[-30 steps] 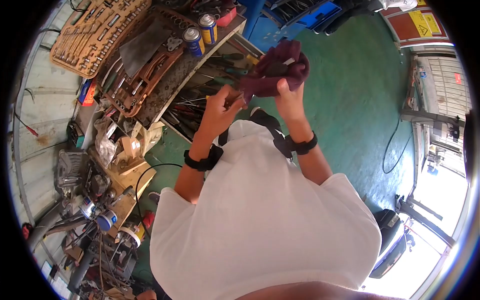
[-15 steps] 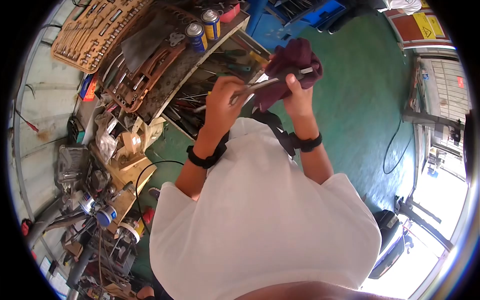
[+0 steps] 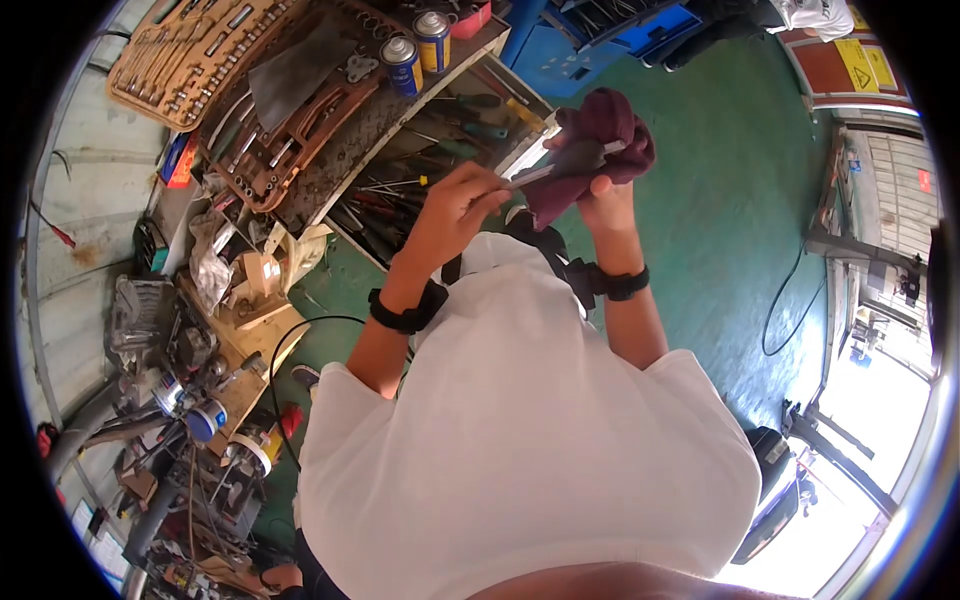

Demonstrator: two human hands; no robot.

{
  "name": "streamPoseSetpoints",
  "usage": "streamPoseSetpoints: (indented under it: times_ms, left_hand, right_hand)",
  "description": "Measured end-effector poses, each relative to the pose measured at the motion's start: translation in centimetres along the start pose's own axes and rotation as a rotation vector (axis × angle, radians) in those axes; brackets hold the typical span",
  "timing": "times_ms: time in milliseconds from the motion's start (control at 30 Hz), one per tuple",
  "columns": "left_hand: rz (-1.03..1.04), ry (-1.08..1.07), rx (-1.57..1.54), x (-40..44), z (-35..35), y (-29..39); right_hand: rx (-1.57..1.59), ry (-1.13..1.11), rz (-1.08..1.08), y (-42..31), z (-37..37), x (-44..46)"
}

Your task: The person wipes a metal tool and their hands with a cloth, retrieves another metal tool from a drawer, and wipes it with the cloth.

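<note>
My left hand (image 3: 455, 220) is closed on one end of a slim grey metal tool (image 3: 532, 175); its exact kind is hard to make out. The tool's other end runs into a dark maroon cloth (image 3: 612, 122), where a short metal part shows between the folds. Beneath the cloth, my right hand (image 3: 608, 208) grips it, thumb on the near side and the other fingers mostly hidden. Both hands are in front of my chest, beside an open drawer (image 3: 518, 92) of screwdrivers and other hand tools.
Two blue-and-yellow spray cans (image 3: 402, 66) stand on the worn bench (image 3: 330, 165). Socket sets in an orange-brown case (image 3: 185, 75) lie behind. A blue tool cabinet (image 3: 560, 70) is ahead, with another person (image 3: 700, 35) beyond. Cluttered parts and a black cable (image 3: 275, 375) are at left.
My left hand has shifted slightly along with the tool, and more of the tool is now covered by the cloth. The cloth and my right hand have moved a little to the right.
</note>
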State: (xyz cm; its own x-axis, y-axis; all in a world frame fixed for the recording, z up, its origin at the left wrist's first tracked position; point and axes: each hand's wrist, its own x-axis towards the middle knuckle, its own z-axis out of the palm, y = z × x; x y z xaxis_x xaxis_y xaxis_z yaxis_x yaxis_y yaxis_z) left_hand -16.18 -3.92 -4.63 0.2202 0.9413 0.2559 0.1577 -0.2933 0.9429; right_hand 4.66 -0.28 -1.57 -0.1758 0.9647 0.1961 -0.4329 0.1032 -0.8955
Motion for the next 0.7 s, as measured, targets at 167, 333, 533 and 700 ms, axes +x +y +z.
streamPoseSetpoints:
  times_ms: [167,333,533,700]
  left_hand:
    - [-0.36,-0.252,-0.425,-0.7,-0.2,0.1]
    - [-0.313,-0.284,-0.316,-0.7,1.2,-0.3]
    - [-0.309,-0.366,-0.476,0.5,2.8,-0.2]
    - [-0.53,-0.641,-0.741,1.3,1.3,-1.1]
  right_hand:
    - [0.108,-0.091,-0.044,-0.7,1.4,0.1]
    - [0.188,-0.169,0.019,-0.9,1.2,-0.1]
    - [0.038,0.024,0.237,0.0,-3.0,-1.1]
    - [0.014,0.058,0.147,0.0,-2.4,-0.7]
